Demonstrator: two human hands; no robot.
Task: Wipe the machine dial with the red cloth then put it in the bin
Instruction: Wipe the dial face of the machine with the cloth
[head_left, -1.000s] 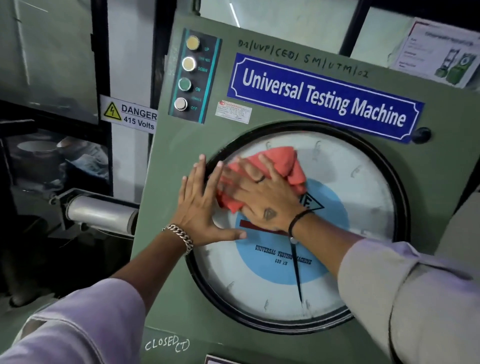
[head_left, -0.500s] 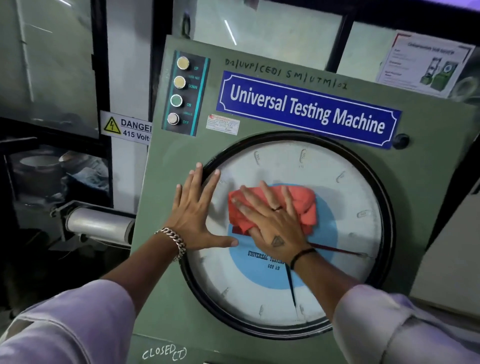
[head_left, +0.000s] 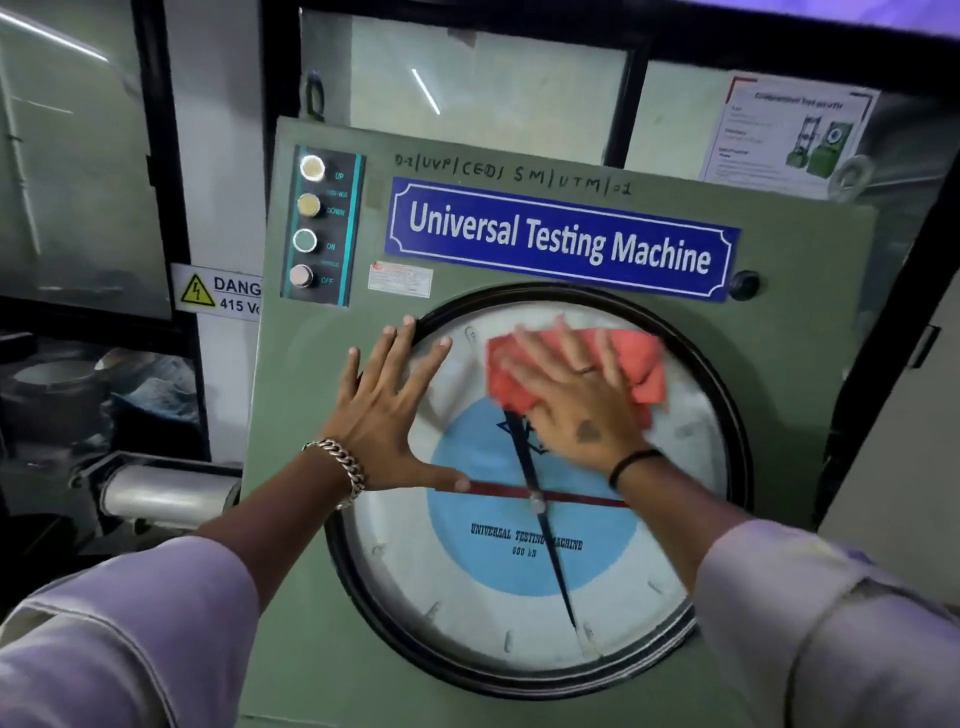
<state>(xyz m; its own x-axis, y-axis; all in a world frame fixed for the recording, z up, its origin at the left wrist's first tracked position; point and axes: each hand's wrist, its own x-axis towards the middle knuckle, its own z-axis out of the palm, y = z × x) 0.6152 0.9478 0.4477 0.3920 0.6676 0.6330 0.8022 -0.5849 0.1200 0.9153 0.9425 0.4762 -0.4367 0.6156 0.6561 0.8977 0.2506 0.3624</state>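
Observation:
The large round dial (head_left: 498, 587) with a black rim, white face and blue centre fills the front of the green Universal Testing Machine (head_left: 810, 395). My right hand (head_left: 576, 405) lies flat on the red cloth (head_left: 636, 364), pressing it against the upper part of the dial glass. My left hand (head_left: 387, 415) is spread flat on the dial's upper left rim, fingers apart, holding nothing. No bin is in view.
A panel of several push buttons (head_left: 311, 223) sits at the machine's upper left. A yellow danger sign (head_left: 218, 293) hangs on the wall to the left. A metal roller (head_left: 166, 493) juts out at lower left. A paper notice (head_left: 789, 135) is posted upper right.
My right hand has slid the red cloth up from the blue centre to the top of the dial. My left hand stays planted on the left rim.

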